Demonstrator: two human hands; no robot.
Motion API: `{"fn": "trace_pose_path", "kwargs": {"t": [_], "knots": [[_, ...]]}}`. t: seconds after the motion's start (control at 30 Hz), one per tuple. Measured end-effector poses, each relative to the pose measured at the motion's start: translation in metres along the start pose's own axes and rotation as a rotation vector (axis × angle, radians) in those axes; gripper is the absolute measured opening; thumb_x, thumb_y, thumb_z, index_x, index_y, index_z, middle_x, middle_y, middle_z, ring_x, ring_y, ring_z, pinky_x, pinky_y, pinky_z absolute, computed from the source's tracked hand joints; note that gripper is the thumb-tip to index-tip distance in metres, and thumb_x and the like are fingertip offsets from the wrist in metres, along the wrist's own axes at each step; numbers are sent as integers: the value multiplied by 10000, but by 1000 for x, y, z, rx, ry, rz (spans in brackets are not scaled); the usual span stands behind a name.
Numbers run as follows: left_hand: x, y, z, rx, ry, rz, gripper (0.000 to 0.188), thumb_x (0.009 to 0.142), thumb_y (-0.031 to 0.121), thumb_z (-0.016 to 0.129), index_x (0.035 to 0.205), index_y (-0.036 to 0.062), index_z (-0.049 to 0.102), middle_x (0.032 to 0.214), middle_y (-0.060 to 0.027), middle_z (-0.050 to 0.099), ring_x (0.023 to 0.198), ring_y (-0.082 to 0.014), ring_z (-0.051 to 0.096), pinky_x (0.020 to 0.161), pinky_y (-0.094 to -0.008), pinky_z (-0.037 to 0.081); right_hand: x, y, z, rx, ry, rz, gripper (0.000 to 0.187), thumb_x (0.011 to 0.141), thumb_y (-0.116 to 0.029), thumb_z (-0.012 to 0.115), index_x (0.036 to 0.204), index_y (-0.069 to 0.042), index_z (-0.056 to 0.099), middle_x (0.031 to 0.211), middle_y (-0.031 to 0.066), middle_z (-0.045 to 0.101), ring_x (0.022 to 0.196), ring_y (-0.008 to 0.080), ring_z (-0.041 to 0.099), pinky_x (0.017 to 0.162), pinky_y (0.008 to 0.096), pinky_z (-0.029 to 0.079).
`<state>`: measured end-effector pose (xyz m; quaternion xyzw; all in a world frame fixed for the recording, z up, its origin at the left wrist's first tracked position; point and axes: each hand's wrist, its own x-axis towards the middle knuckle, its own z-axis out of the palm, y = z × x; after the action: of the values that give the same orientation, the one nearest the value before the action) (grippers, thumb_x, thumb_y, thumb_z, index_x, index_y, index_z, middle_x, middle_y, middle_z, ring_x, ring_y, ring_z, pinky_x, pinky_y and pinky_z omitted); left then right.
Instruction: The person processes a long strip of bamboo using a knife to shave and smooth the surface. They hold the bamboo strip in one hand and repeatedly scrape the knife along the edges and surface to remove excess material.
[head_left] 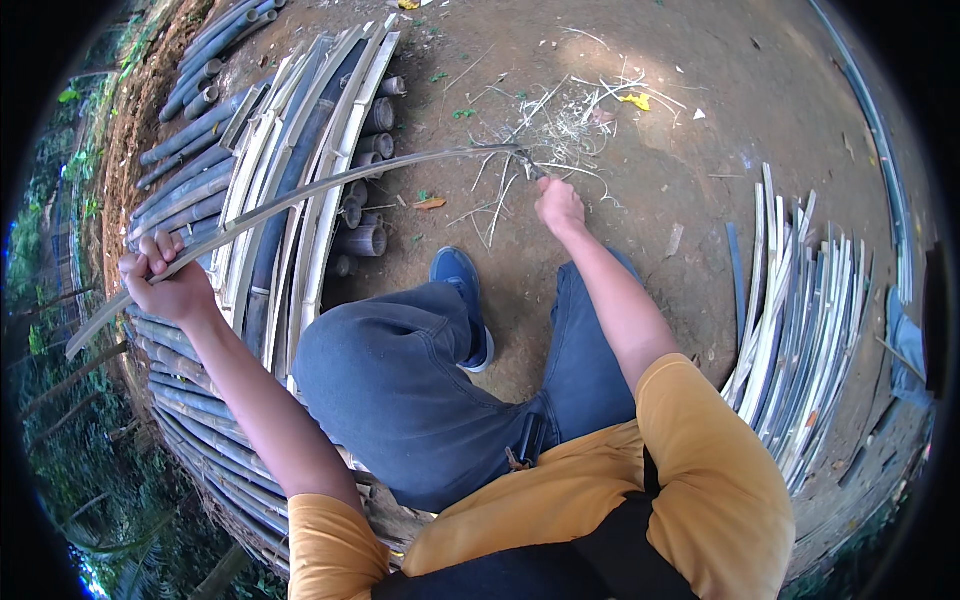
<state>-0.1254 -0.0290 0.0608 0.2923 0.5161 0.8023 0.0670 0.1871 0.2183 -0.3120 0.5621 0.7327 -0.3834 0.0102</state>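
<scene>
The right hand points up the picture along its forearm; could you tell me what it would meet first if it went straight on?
Probably the heap of pale shavings on the dirt ground just beyond the right hand, though depth is unclear.

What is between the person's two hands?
In the head view, a long thin bamboo strip spans from the left hand to the right hand, crossing over the stacked bamboo slats.

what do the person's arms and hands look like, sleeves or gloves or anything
Both arms wear short mustard-yellow sleeves that end near the elbow; the forearms below are bare. The left hand and right hand have no gloves, and no watch, band or ring shows on either wrist or hand.
</scene>
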Motion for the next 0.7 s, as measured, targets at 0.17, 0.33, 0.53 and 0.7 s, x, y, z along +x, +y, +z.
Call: {"fn": "trace_pose_path", "kwargs": {"t": [0.17,0.33,0.53,0.7], "knots": [[2,-1,-25,25,16,15,248,842,77,441,635,158,330,606,3,372,617,-147,371,615,-303,353,-36,-19,1,-88,-142,-177,189,945,-235,592,1100,-132,558,892,222,706,922,428,690,803,536,546],[15,-9,-15,11,25,-5,263,849,81,446,626,160,330,605,15,328,612,-140,358,616,-304,342,28,24,30,-13,35,99,217,965,-263,564,1109,-102,556,929,226,705,945,421,683,820,551,535],[14,-10,-7,59,180,8,262,859,86,449,644,147,311,621,11,324,615,-138,335,609,-310,334,23,32,42,-12,-43,110,261,1009,-312,497,1134,-92,560,1008,227,700,981,409,679,841,529,538],[18,-13,-22,201,283,22,260,920,117,443,690,126,323,649,5,348,618,-137,346,606,-303,336,23,26,41,-56,-45,99,272,1012,-314,495,1143,-91,577,1013,221,701,990,407,676,850,525,538]]}}
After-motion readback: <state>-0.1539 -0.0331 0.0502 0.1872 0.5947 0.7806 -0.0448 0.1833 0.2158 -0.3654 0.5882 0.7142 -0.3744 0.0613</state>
